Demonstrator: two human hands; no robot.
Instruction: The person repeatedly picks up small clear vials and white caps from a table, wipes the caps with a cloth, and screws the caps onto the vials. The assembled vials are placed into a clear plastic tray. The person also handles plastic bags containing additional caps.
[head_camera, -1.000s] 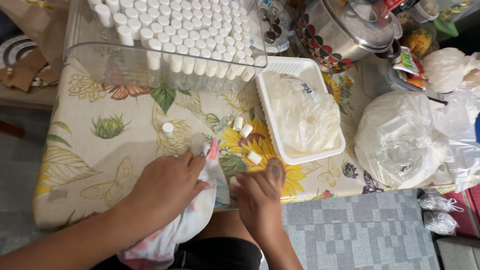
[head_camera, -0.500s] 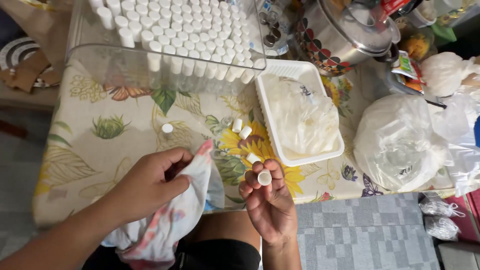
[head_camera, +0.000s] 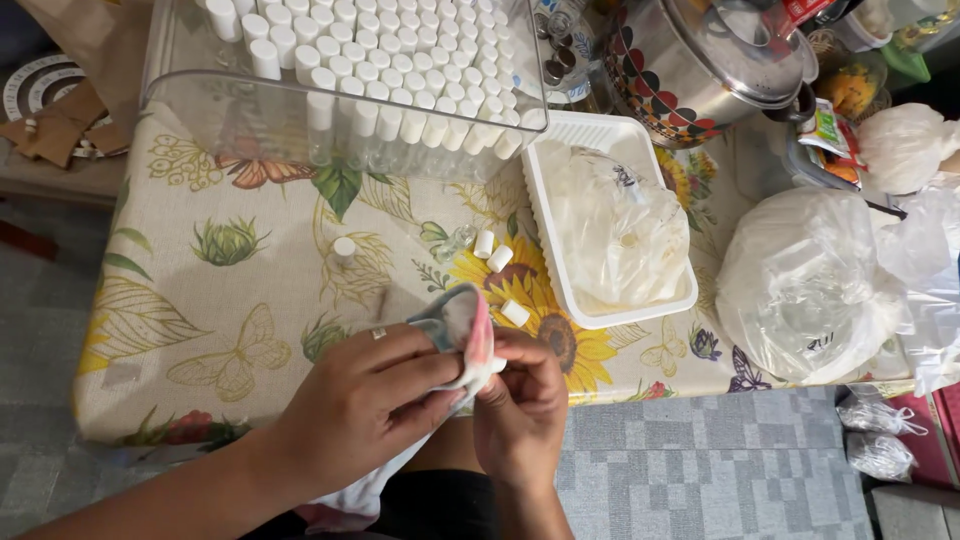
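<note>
1. The left hand (head_camera: 365, 400) pinches a soft pink-and-white patterned cloth (head_camera: 465, 335), pressing it onto whatever the right hand (head_camera: 520, 400) holds in curled fingers; the held item is hidden.
2. This looks like wiping; turning the piece inside the cloth seems called for.
3. Small white plastic caps (head_camera: 497, 258) lie beyond on the floral tabletop (head_camera: 180, 300).
4. Farthest, a clear plastic bin of white-capped vials (head_camera: 350, 80).

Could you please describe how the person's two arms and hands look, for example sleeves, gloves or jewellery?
Both arms are bare with no sleeves in view. The left hand has no glove and wears a thin, pale ring on one finger. The right hand also has no glove, and no ring or watch shows on it. No bracelet or watch appears on either wrist.
</note>
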